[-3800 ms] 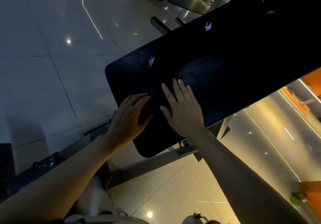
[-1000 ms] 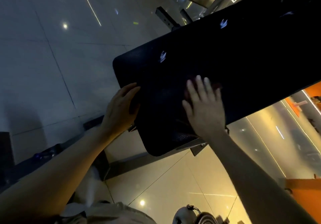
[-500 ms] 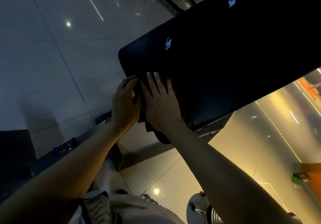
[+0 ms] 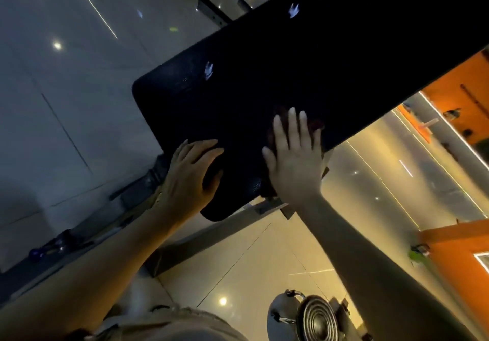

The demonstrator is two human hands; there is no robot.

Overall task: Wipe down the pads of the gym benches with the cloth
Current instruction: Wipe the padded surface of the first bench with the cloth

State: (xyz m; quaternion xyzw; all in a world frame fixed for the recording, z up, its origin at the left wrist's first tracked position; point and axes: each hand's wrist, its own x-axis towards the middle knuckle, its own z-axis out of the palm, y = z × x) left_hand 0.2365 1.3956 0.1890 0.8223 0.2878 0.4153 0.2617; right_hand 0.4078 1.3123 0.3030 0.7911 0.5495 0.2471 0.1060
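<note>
Head view: cloth (image 4: 315,125) lies flat under right hand (image 4: 293,161) on pad (image 4: 264,76).

- The right hand (image 4: 293,161) lies flat on the bench pad (image 4: 291,71), fingers straight, near the pad's right edge.
- Under that hand lies the cloth (image 4: 316,125), showing just past the fingertips and beside the palm.
- To the left of the pressed cloth, the left hand (image 4: 190,174) rests on the pad's near-left edge, apart from the right hand.
- Beyond both hands the pad runs away up and to the right.
- Below the hands, under the pad's near corner, the bench frame (image 4: 211,237) stands on the floor (image 4: 53,102).
- Nearer than the right forearm sits a round metal object (image 4: 315,317), on the floor.
</note>
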